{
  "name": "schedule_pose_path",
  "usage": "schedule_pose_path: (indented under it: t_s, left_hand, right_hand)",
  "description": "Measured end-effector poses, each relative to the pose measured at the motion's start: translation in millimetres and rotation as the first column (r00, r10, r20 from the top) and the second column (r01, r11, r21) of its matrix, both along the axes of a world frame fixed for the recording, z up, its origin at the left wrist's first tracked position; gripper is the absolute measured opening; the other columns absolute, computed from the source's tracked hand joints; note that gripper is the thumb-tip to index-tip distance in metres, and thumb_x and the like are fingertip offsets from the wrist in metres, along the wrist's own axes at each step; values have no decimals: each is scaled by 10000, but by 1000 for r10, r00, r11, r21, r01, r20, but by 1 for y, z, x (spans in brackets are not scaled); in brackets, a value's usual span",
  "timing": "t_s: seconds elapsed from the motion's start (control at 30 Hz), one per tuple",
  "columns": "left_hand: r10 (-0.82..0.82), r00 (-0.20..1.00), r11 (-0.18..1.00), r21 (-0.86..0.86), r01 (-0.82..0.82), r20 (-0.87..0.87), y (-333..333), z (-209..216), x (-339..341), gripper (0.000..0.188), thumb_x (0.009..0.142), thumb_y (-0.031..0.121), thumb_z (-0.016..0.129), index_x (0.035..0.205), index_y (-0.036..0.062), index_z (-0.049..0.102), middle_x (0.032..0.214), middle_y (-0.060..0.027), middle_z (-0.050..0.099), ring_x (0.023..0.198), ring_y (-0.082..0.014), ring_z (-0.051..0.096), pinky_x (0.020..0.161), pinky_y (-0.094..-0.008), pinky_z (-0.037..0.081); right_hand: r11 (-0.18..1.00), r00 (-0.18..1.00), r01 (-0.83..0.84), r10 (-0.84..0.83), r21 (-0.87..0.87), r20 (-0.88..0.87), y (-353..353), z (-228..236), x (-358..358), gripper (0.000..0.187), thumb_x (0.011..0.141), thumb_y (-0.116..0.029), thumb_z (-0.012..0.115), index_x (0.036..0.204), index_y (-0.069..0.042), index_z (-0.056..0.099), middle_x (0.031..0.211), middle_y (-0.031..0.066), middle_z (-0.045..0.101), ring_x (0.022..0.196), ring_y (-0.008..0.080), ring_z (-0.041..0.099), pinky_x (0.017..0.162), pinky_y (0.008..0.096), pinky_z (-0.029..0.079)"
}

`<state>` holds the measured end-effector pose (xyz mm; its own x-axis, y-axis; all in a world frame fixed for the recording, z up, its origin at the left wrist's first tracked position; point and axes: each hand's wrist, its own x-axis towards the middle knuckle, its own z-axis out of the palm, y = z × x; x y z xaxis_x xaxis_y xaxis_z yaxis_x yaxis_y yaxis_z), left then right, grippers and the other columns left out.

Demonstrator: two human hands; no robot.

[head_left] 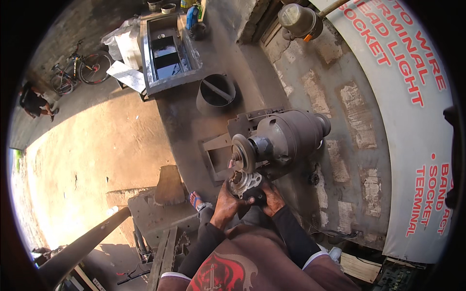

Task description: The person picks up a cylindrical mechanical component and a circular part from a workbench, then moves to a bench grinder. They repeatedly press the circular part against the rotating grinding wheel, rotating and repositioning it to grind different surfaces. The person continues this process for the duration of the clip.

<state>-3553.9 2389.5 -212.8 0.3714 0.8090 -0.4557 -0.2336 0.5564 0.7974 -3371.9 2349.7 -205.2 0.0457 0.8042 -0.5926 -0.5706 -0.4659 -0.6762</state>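
Small grey metal casting with round openings (244, 183) is gripped by both hands, just below the grey grinding disc (242, 153) of a dusty grey bench motor (286, 138), close to the disc or touching it. The left hand (227, 200) is closed around its left side, and the right hand (270, 198) is closed on its lower right side. Behind the motor, a round dark metal bucket (216, 93) and a rectangular steel tank with dark liquid (167, 53) are seen on the concrete floor (194, 121).
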Motion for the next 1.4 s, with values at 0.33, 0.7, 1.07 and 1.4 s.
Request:
schedule_pose_path:
  t_s: [0.33, 0.7, 1.07, 1.4]
  left_hand:
    - [-55, 998, 985, 167, 49, 32, -1, -2, 4, 1040, 571, 28, 974, 1444, -21, 411, 1366, -123, 594, 1273, -248, 568, 1132, -364, 434]
    - [-98, 989, 981, 178, 78, 109, 0, -7, 9, 1040, 543, 58, 999, 1424, -11, 452, 1371, -101, 596, 1277, -212, 564, 1130, -355, 441]
    - [-211, 966, 976, 93, 199, 147, -17, -12, -6, 899, 595, 79, 980, 1349, -46, 506, 1294, -114, 668, 1186, -205, 628, 1074, -357, 478]
    - [-131, 934, 967, 164, 194, -332, -24, 20, -12, 799, 551, 318, 998, 1197, -19, 670, 1103, -192, 746, 1043, -311, 714, 934, -408, 535]
  right_hand:
    - [998, 996, 62, -64, 27, 65, -13, 17, 7, 757, 796, -334, 894, 1407, -76, 530, 1305, 65, 641, 1216, 222, 616, 1053, 411, 506]
    - [994, 988, 106, -109, 34, 111, -18, 43, 6, 960, 768, -266, 924, 1522, -51, 369, 1401, 94, 570, 1289, 235, 561, 1107, 405, 454]
    - [1000, 974, -14, 13, -5, -225, -49, -4, 35, 885, 823, -71, 838, 1557, -72, 343, 1482, 92, 524, 1319, 239, 551, 1100, 392, 475]
    - [885, 857, -462, 431, 53, 282, -42, 14, 44, 989, 745, -345, 916, 1529, -28, 403, 1476, 98, 529, 1367, 238, 497, 1162, 403, 396]
